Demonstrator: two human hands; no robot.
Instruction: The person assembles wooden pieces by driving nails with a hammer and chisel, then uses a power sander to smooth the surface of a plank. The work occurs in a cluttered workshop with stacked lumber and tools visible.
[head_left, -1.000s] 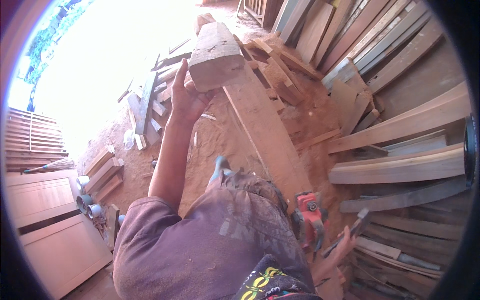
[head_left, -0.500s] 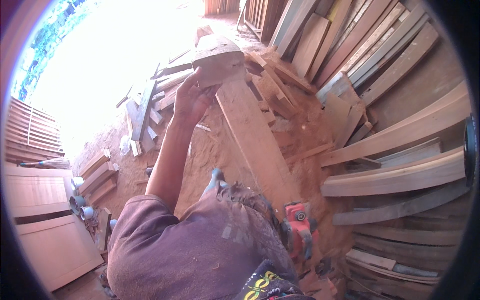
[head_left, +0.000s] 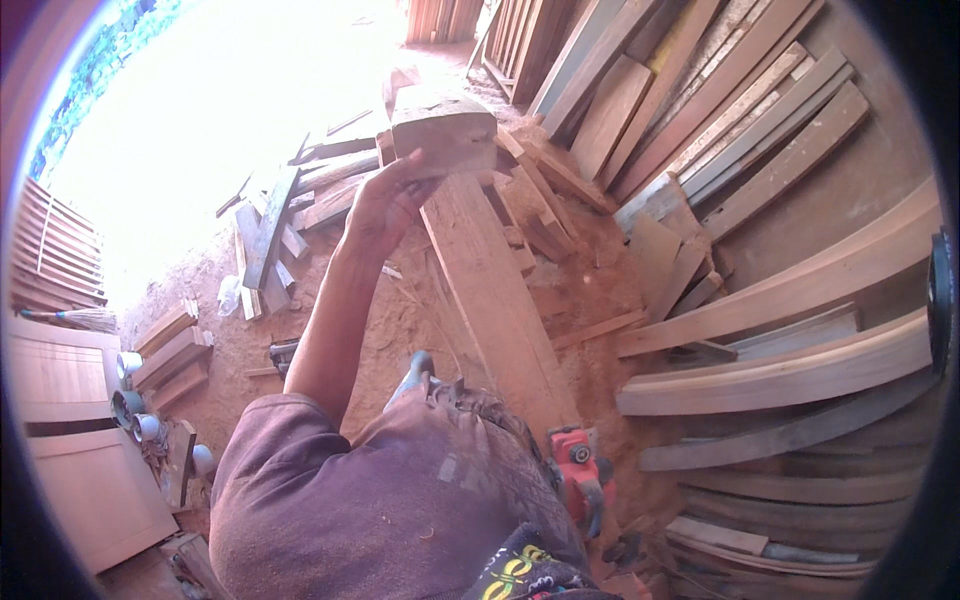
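My left hand (head_left: 388, 205) grips the near left corner of a thick wooden block (head_left: 445, 140), its thumb up against the side face. The block is held out at arm's length, over the far end of a long wooden board (head_left: 500, 300); whether the two touch I cannot tell. That board runs from under the block back toward my body. Close to its near end sits a red power tool (head_left: 578, 470) with a dark knob, partly hidden by my clothing. My right hand is out of view.
Offcuts (head_left: 320, 190) lie heaped on the sawdust-covered ground ahead. Planks (head_left: 690, 110) lean at the far right, and curved timbers (head_left: 780, 360) are stacked along the right. Panelled wooden doors (head_left: 95, 490) and small pots (head_left: 127, 405) stand at the left.
The whole view has shifted slightly, so the board, tool and timbers sit a little further left. My left hand keeps its grip on the block, which appears slightly lower.
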